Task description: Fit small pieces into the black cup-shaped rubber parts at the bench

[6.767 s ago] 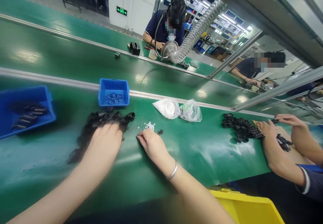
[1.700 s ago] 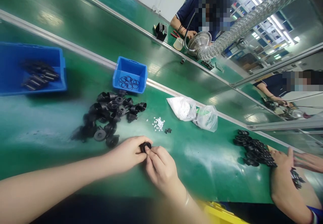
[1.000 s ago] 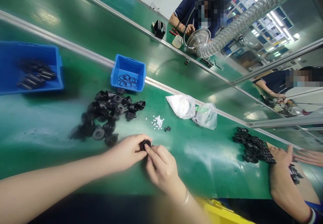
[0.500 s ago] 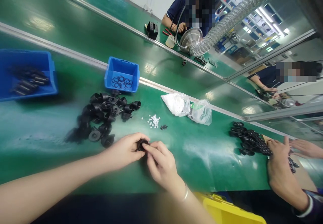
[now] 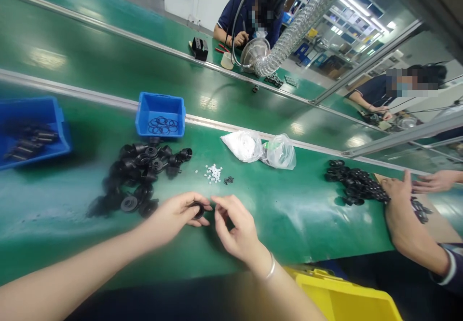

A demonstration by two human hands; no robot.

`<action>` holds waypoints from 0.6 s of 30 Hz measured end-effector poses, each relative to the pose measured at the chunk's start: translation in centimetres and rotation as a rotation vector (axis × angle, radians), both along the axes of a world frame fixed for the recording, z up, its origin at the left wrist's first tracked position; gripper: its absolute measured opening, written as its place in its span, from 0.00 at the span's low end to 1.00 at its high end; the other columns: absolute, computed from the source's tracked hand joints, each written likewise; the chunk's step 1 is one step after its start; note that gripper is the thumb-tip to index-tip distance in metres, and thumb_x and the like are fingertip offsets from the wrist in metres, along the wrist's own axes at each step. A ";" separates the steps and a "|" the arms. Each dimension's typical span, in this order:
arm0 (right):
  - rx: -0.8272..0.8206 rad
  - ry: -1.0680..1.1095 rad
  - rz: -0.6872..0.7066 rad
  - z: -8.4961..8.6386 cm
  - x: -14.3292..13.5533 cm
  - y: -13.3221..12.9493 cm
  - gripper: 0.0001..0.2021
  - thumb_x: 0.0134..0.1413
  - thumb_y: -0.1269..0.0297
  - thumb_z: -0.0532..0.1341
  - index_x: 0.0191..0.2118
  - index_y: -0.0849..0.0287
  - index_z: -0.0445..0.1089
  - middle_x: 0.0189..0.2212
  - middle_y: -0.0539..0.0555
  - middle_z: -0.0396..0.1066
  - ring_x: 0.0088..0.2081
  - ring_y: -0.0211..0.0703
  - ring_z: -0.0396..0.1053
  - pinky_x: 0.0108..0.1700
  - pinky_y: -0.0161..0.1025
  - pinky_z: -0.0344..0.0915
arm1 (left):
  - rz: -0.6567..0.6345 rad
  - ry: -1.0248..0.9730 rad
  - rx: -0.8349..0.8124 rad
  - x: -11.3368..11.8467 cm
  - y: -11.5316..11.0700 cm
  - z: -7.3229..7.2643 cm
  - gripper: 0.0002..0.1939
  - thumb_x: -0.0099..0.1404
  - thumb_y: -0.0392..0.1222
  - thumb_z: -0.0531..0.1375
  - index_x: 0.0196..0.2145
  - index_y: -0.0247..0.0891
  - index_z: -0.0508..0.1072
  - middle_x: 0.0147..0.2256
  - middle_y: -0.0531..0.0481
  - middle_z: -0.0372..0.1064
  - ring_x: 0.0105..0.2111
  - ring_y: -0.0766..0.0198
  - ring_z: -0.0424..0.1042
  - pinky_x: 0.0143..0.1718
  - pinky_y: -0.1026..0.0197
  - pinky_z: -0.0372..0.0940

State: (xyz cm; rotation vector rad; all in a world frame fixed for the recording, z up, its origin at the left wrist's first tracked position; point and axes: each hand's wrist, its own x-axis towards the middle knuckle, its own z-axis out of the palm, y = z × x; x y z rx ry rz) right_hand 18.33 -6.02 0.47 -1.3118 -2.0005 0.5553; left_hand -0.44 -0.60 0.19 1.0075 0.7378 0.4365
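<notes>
Between the thumb and fingers of my left hand [image 5: 177, 215] is a round black part [image 5: 197, 210], held above the green table [image 5: 275, 234]. Just right of it, my right hand [image 5: 237, 227] has its fingers curled and apart from the part, with nothing visible in them. A pile of black round parts [image 5: 144, 166] lies beyond my left hand. Small white pieces [image 5: 213, 173] and tiny black pieces [image 5: 228, 180] lie beyond both hands.
A blue bin [image 5: 161, 116] holds black rings; a larger blue bin [image 5: 36, 132] holds dark cylinders. Plastic bags [image 5: 242, 146] lie by the rail. At right, a co-worker's hands [image 5: 401, 205] are near black parts [image 5: 356, 182]. A yellow crate [image 5: 347, 297] is below the edge.
My right hand has drawn back from the black part, leaving a small gap. My left hand still holds the part, tilted differently. The camera view has shifted slightly.
</notes>
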 end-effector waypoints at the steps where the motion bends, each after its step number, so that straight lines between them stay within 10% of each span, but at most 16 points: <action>1: -0.019 -0.046 0.052 0.1 -0.1 -0.1 0.21 0.57 0.72 0.54 0.57 0.58 0.60 0.36 0.55 0.67 0.32 0.40 0.66 0.34 0.39 0.68 | 0.000 -0.010 0.007 0.0 -0.1 -0.1 0.10 0.65 0.42 0.54 0.42 0.36 0.67 0.44 0.45 0.69 0.41 0.58 0.74 0.46 0.52 0.69; 9: 0.086 -0.370 0.082 0.5 -0.4 -0.4 0.18 0.61 0.61 0.56 0.55 0.59 0.60 0.37 0.56 0.73 0.36 0.42 0.72 0.38 0.37 0.67 | -0.132 0.336 0.391 0.2 -1.1 1.0 0.22 0.67 0.45 0.50 0.57 0.44 0.56 0.51 0.45 0.65 0.48 0.57 0.69 0.51 0.53 0.64; 14: -0.134 -0.616 -0.563 1.1 6.2 1.5 0.15 0.60 0.55 0.57 0.46 0.61 0.65 0.31 0.56 0.74 0.31 0.44 0.74 0.31 0.35 0.66 | -0.162 0.699 0.951 -2.1 -0.5 1.5 0.27 0.65 0.56 0.50 0.57 0.41 0.59 0.52 0.39 0.64 0.48 0.46 0.69 0.51 0.45 0.63; 18: -0.239 -0.908 -1.029 1.5 11.6 2.0 0.20 0.63 0.63 0.54 0.54 0.73 0.58 0.30 0.64 0.73 0.30 0.50 0.74 0.29 0.38 0.66 | -0.137 0.984 1.386 -6.0 0.6 -1.2 0.24 0.65 0.49 0.48 0.52 0.34 0.67 0.52 0.34 0.65 0.50 0.40 0.66 0.55 0.42 0.58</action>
